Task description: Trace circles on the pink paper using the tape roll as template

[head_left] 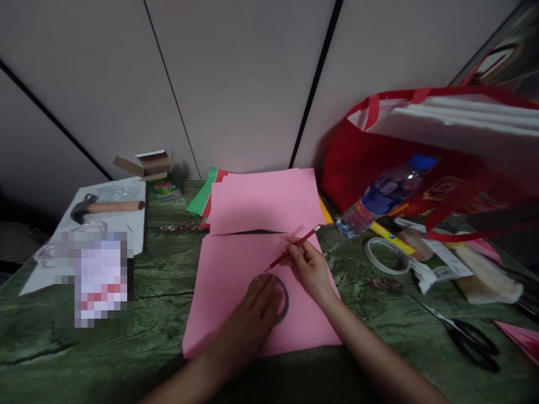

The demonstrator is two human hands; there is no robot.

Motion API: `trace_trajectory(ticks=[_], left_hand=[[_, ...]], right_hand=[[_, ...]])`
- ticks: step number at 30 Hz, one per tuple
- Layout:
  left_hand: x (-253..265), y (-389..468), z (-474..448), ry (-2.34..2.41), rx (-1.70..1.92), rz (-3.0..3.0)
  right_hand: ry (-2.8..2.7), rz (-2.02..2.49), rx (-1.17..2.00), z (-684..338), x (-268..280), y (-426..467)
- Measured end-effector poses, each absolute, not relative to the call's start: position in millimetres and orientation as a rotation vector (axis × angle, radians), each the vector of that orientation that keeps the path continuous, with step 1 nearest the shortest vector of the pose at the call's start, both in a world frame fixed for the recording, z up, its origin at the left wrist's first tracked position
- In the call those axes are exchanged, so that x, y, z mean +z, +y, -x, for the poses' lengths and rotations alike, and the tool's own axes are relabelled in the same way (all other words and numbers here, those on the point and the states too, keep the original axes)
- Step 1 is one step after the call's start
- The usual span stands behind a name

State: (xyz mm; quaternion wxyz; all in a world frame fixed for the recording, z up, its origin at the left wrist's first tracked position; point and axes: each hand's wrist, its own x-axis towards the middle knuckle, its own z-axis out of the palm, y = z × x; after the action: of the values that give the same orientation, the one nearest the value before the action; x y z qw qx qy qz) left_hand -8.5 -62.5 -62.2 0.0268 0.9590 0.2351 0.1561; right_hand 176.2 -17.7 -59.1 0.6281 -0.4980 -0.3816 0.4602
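Observation:
A sheet of pink paper [227, 264] lies flat in front of me. My left hand [261, 303] covers most of a round ring, which looks like a roll of tape [287, 300], and holds it down on the sheet; only its right and top rim show. In my right hand [309, 266] is a red pencil [295, 247], pinched near its middle and slanted. Its tip is close to the ring's upper edge, and I cannot tell if it touches the paper.
Behind lies more pink paper [263, 202] over coloured sheets. To the right are a water bottle [383, 196], a red bag [345, 163], another tape roll [370, 255] and black-handled scissors [471, 339]. A hammer [113, 206] on a white board [135, 233] and an opened box [164, 188] are left.

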Motion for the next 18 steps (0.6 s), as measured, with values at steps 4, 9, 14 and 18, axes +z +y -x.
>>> trace_trajectory(ticks=[4, 9, 14, 18], left_hand=[[-62.1, -61.7, 8.6, 0.719, 0.452, -2.925], [-61.6, -61.1, 7.1, 0.706, 0.465, -2.931], [-63.2, -61.1, 5.8, 0.726, 0.449, -2.947], [-62.4, -61.7, 5.7, 0.736, 0.455, -2.942]], right_hand=[[-0.880, 1.113, 1.063, -175.5, -59.8, -18.2], [-0.919, 1.100, 1.074, -175.5, -61.0, -19.2], [-0.972, 1.111, 1.069, -175.1, -60.4, -19.2], [-0.969, 1.108, 1.052, -175.7, -60.6, -18.8]])
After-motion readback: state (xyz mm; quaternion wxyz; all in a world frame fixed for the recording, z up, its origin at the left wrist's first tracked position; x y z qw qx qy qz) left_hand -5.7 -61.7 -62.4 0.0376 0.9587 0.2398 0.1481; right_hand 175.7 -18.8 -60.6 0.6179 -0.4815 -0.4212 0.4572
